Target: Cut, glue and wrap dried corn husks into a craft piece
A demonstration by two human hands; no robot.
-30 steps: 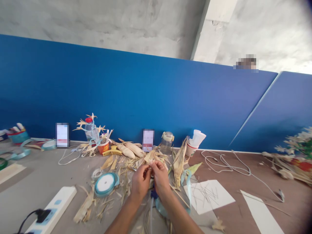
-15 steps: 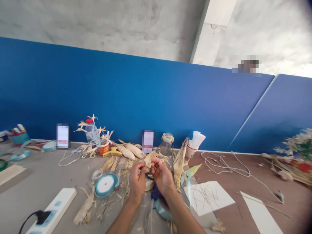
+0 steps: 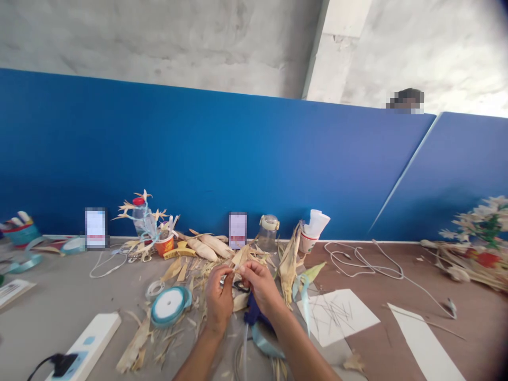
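Note:
Both my hands meet over a heap of dry corn husk strips (image 3: 198, 270) in the middle of the table. My left hand (image 3: 219, 299) pinches a small pale husk piece (image 3: 237, 270) with thumb and forefinger. My right hand (image 3: 260, 286) grips the same piece from the other side, fingers curled. Under my wrists lie a dark blue object (image 3: 254, 316) and a loop of light blue ribbon (image 3: 264, 344). A spool of teal ribbon (image 3: 170, 305) sits just left of my left hand.
A white power strip (image 3: 85, 344) lies at front left. White paper sheets (image 3: 341, 315) and a white cable (image 3: 369, 264) are to the right. Cups (image 3: 311, 233), a jar (image 3: 268, 233), a bottle (image 3: 139, 217) and corn cobs (image 3: 206, 247) line the blue partition (image 3: 238, 159). Dried flowers (image 3: 476, 243) sit far right.
The hands stay together on the husk piece, fingers shifting slightly and lifting a little. The view has drifted slightly to the right and up.

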